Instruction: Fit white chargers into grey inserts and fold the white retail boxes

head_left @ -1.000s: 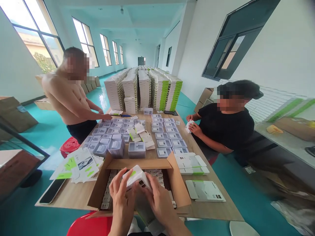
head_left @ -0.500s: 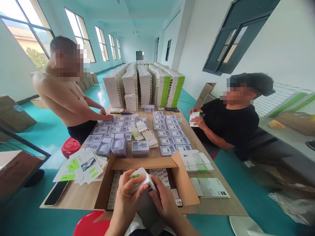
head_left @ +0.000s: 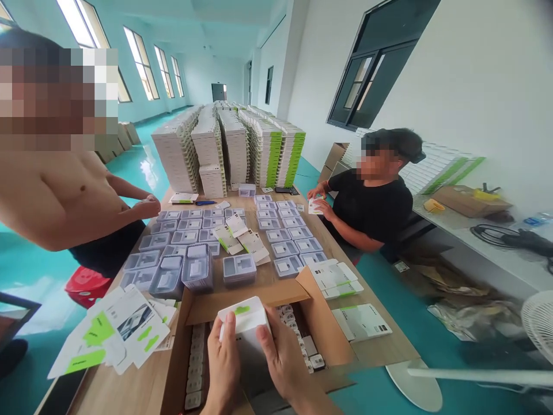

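Note:
A white box (head_left: 248, 317) with a green mark on its top face and a grey side is held over the open carton. My left hand (head_left: 224, 360) grips its left side, the thumb lying along the near edge. On the right side my right hand (head_left: 283, 357) is wrapped round it, thumb on the near face. Below, the brown cardboard carton (head_left: 337, 323) holds rows of small white boxes (head_left: 195, 369), partly hidden by my hands. Beyond the carton stand stacked clear plastic trays (head_left: 197, 268) with white pieces inside.
Flat printed cards (head_left: 116, 328) lie left of the carton, flattened white boxes (head_left: 363, 321) right of it. Tall stacks of white boxes (head_left: 173, 150) stand at the table's far end. A shirtless person (head_left: 56, 190) stands left; a person in black (head_left: 367, 202) sits right, holding a white box.
The box's top, partly covered by my fingers before, now looks flat and closed, with my hands on its two sides. The view has shifted. The left person's hands have come off the trays.

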A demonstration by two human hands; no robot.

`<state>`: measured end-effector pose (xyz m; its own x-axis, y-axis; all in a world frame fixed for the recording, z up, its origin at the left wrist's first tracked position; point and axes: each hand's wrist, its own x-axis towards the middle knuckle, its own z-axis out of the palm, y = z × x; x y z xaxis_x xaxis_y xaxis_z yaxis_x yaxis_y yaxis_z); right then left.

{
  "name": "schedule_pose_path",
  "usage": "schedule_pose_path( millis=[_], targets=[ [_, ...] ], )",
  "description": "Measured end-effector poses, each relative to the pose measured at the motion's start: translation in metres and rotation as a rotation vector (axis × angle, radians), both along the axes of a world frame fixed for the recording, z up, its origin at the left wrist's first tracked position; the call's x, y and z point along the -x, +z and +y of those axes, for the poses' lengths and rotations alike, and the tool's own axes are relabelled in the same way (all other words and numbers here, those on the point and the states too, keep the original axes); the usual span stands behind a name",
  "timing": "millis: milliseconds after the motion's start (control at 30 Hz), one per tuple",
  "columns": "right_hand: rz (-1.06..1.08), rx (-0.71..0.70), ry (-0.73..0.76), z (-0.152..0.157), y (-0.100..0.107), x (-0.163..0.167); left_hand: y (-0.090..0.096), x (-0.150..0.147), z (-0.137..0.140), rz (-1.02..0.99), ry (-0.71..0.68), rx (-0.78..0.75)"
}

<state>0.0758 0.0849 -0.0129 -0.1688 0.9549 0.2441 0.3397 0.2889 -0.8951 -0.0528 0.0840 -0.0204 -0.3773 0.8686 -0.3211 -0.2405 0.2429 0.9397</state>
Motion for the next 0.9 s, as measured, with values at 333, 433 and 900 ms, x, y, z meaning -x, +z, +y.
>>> schedule_pose_path(
  millis=[333, 433, 900],
  targets=[
    [-0.115, 0.096, 0.103, 0.023, -0.046, -0.023, 0.007, 0.000, 0.052, -0.068, 0.280, 0.137],
    [-0.045, 0.262, 0.034, 0.042, -0.056, -0.035, 0.001, -0.016, 0.062, -0.148, 0.162, 0.077],
    [0.087, 0.529, 0.019, 0.216, -0.054, -0.015, -0.069, -0.002, 0.068, -0.100, 0.315, 0.154]
  ],
)
